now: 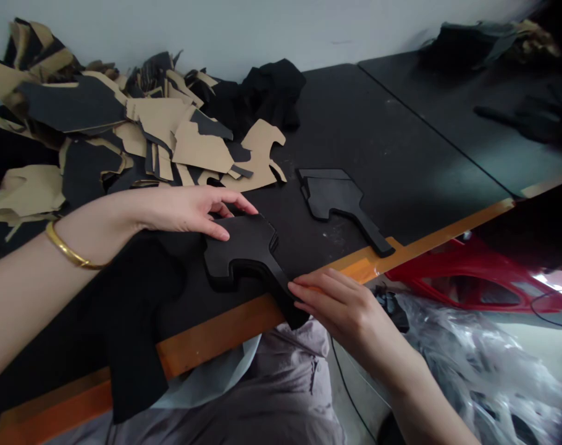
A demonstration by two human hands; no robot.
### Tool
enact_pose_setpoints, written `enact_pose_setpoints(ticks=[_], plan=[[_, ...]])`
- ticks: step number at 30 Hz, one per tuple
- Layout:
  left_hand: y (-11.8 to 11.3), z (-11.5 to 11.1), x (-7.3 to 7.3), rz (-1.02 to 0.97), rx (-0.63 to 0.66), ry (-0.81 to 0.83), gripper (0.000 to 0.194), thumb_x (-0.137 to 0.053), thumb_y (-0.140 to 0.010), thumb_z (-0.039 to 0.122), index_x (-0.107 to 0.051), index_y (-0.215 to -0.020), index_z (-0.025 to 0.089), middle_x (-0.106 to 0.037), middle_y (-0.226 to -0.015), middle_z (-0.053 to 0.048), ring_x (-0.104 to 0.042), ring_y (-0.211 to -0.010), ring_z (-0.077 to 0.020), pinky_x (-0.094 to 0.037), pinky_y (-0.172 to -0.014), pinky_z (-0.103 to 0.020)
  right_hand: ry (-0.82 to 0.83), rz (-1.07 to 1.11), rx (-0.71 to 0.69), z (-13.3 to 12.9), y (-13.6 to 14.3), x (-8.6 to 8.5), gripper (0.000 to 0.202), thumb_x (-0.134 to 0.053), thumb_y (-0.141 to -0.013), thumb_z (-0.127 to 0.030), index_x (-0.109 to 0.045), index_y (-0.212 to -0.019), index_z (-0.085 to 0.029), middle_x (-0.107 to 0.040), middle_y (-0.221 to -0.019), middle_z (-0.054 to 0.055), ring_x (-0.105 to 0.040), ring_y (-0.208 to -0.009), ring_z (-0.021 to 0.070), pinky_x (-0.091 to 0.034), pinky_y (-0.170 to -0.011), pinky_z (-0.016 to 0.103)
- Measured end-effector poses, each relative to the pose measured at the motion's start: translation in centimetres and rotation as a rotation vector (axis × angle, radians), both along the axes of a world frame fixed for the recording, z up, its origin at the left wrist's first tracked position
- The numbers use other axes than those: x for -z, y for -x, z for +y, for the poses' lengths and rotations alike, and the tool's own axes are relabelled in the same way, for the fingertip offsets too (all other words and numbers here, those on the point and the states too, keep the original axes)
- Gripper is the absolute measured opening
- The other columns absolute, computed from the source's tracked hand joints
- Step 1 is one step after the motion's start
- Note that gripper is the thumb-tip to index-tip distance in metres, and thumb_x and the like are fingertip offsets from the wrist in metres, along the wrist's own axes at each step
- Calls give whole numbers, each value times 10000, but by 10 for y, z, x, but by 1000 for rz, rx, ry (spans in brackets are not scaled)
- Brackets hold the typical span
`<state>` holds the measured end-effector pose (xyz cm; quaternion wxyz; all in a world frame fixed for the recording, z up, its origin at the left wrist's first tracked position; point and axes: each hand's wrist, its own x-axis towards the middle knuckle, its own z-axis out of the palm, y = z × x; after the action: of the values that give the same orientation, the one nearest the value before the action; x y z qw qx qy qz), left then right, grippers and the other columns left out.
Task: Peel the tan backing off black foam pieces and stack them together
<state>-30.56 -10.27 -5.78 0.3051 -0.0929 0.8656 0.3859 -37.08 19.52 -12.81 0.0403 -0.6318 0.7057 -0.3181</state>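
Observation:
A stack of black axe-shaped cut pieces (244, 244) lies near the table's front edge, its narrow tail sticking out past the edge. My left hand (197, 210) rests on the stack's upper left part, thumb on top and fingers stretched toward the far side. At the narrow tail, my right hand (339, 303) pinches the right edge between thumb and fingers. A second stack of similar black pieces (330, 191) sits farther right, its tail reaching the taped edge. To the left, a larger dark black piece (135, 334) hangs over the front edge.
Piled offcuts (155, 123), tan on one face and black on the other, cover the back left of the black table (355, 117). Black fabric (276, 93) lies behind them. Orange tape (220, 334) lines the edge. Below right are a red plastic object (475, 278) and clear plastic wrapping (480, 364).

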Motion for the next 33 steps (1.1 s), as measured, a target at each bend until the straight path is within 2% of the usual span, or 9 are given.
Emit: enact_pose_setpoints(ticks=[7, 9, 11, 15, 18, 21, 26, 31, 33], plan=[[-2, 8, -7, 13, 34, 52, 447, -495, -897, 311, -423, -1338, 301, -513, -1317, -30, -510, -1162, -210, -440, -856, -237, -116, -14, -128, 4, 13, -3, 415, -557, -937, -300, -541, -1297, -95, -609, -1182, 137, -545, -1087, 223, -524, -909, 384], [-2, 8, -6, 19, 40, 56, 439, -486, -900, 306, -425, -1335, 304, -508, -1321, -28, -493, -1189, -219, -437, -863, -242, -137, -60, -152, 8, 13, -3, 502, -589, -909, -375, -512, -1334, -118, -587, -1229, 144, -530, -1143, 230, -513, -944, 396], [-3, 8, -6, 33, 44, 58, 431, -477, -903, 295, -431, -1331, 307, -520, -1298, -23, -480, -1203, -223, -431, -870, -246, -119, -72, -146, 13, 11, -2, 486, -607, -896, -381, -535, -1313, -141, -569, -1263, 150, -526, -1169, 232, -511, -953, 402], [-3, 8, -7, 55, 61, 87, 434, -488, -902, 299, -438, -1333, 315, -545, -1232, -12, -484, -1181, -209, -418, -876, -242, 5, -115, -85, 20, 4, 4, 297, -588, -917, -208, -613, -1209, -160, -621, -1159, 129, -600, -1048, 195, -552, -852, 347], [-2, 8, -9, 81, 98, 113, 431, -512, -899, 338, -456, -1324, 304, -542, -1214, 0, -493, -1145, -183, -411, -878, -226, 134, -295, 80, 22, -1, 9, 276, -571, -908, -113, -639, -1168, -177, -679, -1053, 80, -659, -948, 146, -567, -794, 258], [-2, 8, -9, 111, 115, 117, 420, -501, -906, 342, -462, -1323, 303, -528, -1253, 11, -487, -1152, -173, -404, -900, -220, 130, -457, 222, 19, -7, 11, 286, -565, -913, -128, -637, -1182, -192, -711, -999, 51, -689, -881, 132, -575, -745, 220], [-3, 4, -3, 74, 71, 66, 468, -525, -880, 346, -445, -1340, 310, -569, -1191, -8, -520, -1103, -181, -428, -842, -212, 79, -504, 206, 9, -20, 12, 315, -580, -909, -173, -621, -1221, -200, -678, -943, 47, -654, -809, 114, -547, -685, 205], [2, -5, 5, 96, 84, 88, 546, -646, -781, 384, -506, -1304, 313, -555, -1276, -25, -534, -1108, -212, -441, -821, -219, 73, -482, 188, 6, -23, 10, 211, -589, -892, -136, -704, -1052, -211, -624, -881, 35, -623, -774, 104, -523, -659, 196], [3, -7, 6, 106, 102, 86, 533, -651, -776, 380, -517, -1289, 323, -539, -1308, -23, -533, -1120, -211, -448, -830, -231, 67, -380, 248, 4, -23, 5, 178, -586, -895, -150, -721, -996, -203, -604, -915, 59, -616, -806, 128, -538, -691, 239]])
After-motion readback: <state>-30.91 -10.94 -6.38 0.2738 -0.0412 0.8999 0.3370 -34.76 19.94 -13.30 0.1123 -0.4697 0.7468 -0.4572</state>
